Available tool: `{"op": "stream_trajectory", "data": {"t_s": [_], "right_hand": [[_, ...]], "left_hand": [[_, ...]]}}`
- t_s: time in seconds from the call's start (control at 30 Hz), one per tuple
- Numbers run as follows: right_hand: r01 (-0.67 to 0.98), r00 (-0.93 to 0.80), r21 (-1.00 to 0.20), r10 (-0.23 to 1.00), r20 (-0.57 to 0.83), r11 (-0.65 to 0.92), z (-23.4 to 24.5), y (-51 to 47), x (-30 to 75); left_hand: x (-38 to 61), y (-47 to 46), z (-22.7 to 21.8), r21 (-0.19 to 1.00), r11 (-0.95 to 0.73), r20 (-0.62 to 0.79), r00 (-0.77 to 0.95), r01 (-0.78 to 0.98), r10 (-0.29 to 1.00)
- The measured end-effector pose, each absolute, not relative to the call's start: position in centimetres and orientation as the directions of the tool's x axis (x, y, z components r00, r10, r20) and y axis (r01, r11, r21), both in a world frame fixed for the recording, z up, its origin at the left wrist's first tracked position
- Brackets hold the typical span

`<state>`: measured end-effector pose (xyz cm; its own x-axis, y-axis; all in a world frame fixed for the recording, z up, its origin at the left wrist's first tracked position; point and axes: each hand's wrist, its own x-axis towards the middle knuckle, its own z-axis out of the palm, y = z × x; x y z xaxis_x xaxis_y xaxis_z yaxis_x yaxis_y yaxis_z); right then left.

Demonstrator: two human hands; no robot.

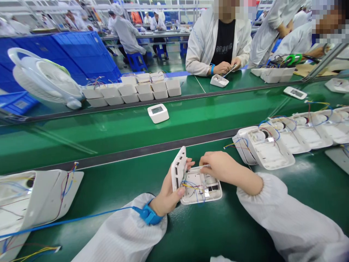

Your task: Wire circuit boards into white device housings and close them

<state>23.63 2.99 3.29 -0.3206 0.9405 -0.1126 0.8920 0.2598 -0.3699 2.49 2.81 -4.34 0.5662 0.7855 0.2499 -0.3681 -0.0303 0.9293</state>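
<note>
My left hand [169, 189] grips a white plastic cover [178, 169], tilted up on edge with its dark-slotted side showing. Beside it on the green bench lies an open white housing [196, 196], with thin blue, yellow and red wires [192, 185] running inside towards the cover. Over the housing's upper edge is my right hand [215, 165], its fingers bent down and pressed together. Whatever those fingertips hold, if anything, is hidden. A blue wrist strap [149, 214] with a cord circles my left wrist.
White housings with wires stand in a row at right [272, 149], and others are stacked at left [46, 196]. A finished-looking white device [158, 113] sits on the green conveyor [109, 127]. Across it, a co-worker [218, 47] handles a part near a fan [49, 78] and white boxes [136, 89].
</note>
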Motion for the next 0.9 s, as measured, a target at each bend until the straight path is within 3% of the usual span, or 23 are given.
{"op": "stream_trajectory", "data": {"t_s": [0.07, 0.17, 0.23, 0.33, 0.4, 0.67, 0.77, 0.9], "right_hand": [[0.926, -0.270, -0.318, 0.945, -0.183, 0.203, 3.3, 3.1, 23.9], [0.926, -0.272, -0.310, 0.952, -0.142, 0.218, 3.3, 3.1, 23.8], [0.878, -0.325, -0.394, 0.943, -0.070, 0.273, 3.8, 2.7, 23.7], [0.681, -0.501, -0.609, 0.865, 0.018, 0.407, 4.8, 1.8, 23.4], [0.578, -0.579, -0.682, 0.814, 0.043, 0.447, 5.1, 1.3, 23.1], [0.423, -0.647, -0.858, 0.760, -0.061, 0.292, 3.8, 2.7, 24.1], [0.449, -0.688, -0.798, 0.726, -0.023, 0.401, 3.1, 3.1, 24.2], [0.623, -0.697, -0.452, 0.715, 0.050, 0.639, 2.2, 3.2, 23.8]], "left_hand": [[2.4, 2.9, -4.4, 0.932, -0.027, 0.247, 0.576, -0.362, 0.780], [2.4, 3.0, -4.3, 0.932, -0.048, 0.262, 0.579, -0.359, 0.772], [2.4, 3.0, -4.1, 0.934, -0.049, 0.261, 0.581, -0.355, 0.771], [2.4, 3.0, -4.1, 0.936, -0.022, 0.242, 0.601, -0.350, 0.762], [2.3, 3.0, -4.4, 0.935, -0.028, 0.253, 0.607, -0.355, 0.753], [2.1, 3.2, -4.6, 0.945, -0.081, 0.265, 0.600, -0.316, 0.755], [2.0, 3.2, -4.7, 0.944, -0.106, 0.284, 0.603, -0.313, 0.746], [2.0, 3.1, -5.1, 0.938, -0.178, 0.332, 0.620, -0.298, 0.711]]}}
